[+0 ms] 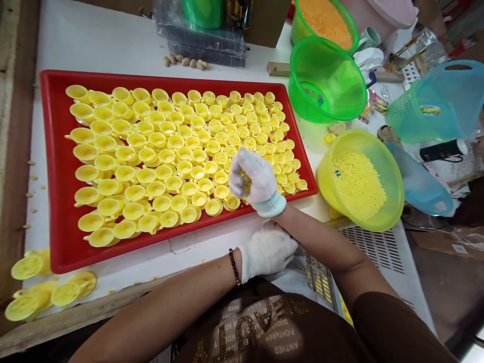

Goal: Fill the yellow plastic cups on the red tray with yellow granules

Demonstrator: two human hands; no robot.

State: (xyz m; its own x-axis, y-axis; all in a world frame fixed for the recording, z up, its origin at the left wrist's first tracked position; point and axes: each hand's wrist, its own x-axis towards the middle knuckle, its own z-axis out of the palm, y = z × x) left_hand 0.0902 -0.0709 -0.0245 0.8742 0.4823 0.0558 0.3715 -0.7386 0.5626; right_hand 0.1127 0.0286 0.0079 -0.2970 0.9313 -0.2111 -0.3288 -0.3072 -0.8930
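A red tray on the white table holds several rows of small yellow plastic cups. My right hand, in a white glove, hovers over the tray's near right corner, closed in a fist around small yellow pellets. My left hand, also gloved, rests closed near the table's front edge, below the right wrist; what it holds is hidden. A yellow bowl of the same pellets stands right of the tray.
An empty green bowl and a green bowl of orange pellets stand behind the yellow one. A blue basket and blue bowl sit at right. Loose yellow cups lie at the near left. A white perforated tray is near my right arm.
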